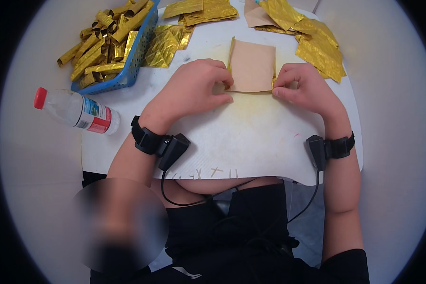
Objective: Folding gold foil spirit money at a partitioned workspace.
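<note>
A square sheet of gold foil paper (pixel 253 66) lies in the middle of the table with its tan backing up. Its left and right edges are turned up, showing narrow gold strips. My left hand (pixel 191 90) is curled at the sheet's near left corner, index finger and thumb closing on it. At the near right corner my right hand (pixel 305 87) pinches the edge between thumb and bent fingers. Both wrists carry a black strap with a small black device and cable.
A blue plastic basket (pixel 140 57) full of rolled gold paper tubes (pixel 97 54) stands at the far left. Loose gold sheets (pixel 208 12) lie along the back, with more gold sheets (pixel 319 47) at the far right. A red-capped clear bottle (pixel 75 109) lies left on the white table (pixel 251 146).
</note>
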A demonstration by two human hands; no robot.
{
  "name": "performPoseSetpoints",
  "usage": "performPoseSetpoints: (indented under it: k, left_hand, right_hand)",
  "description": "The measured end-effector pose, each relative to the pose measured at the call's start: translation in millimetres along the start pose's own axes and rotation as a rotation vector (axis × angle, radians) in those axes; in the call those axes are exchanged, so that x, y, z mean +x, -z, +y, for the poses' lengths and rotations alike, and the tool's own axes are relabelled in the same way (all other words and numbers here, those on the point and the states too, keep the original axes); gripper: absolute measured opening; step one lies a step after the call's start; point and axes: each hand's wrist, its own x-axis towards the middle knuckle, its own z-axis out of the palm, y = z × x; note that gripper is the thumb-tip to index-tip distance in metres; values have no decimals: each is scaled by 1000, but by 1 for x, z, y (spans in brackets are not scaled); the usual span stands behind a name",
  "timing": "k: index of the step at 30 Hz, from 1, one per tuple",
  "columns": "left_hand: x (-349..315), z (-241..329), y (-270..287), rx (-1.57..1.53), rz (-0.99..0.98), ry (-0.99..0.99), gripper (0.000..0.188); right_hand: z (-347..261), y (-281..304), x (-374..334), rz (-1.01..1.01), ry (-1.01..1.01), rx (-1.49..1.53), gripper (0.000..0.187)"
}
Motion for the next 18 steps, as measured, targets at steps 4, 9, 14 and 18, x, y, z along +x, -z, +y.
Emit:
performPoseSetpoints:
  k: [4, 9, 14, 18]
  left_hand:
    - [1, -5, -1, 13, 69, -38, 20]
    - [0, -9, 1, 45, 196, -48, 16]
    - [0, -12, 0, 50, 208, -35, 14]
    - [3, -9, 0, 35, 316, -66, 12]
  right_hand:
    - [4, -1, -2, 50, 53, 17, 13]
    - [7, -1, -1, 85, 134, 34, 11]
    - [5, 1, -1, 129, 177, 64, 9]
    - [8, 1, 0, 181, 244, 87, 8]
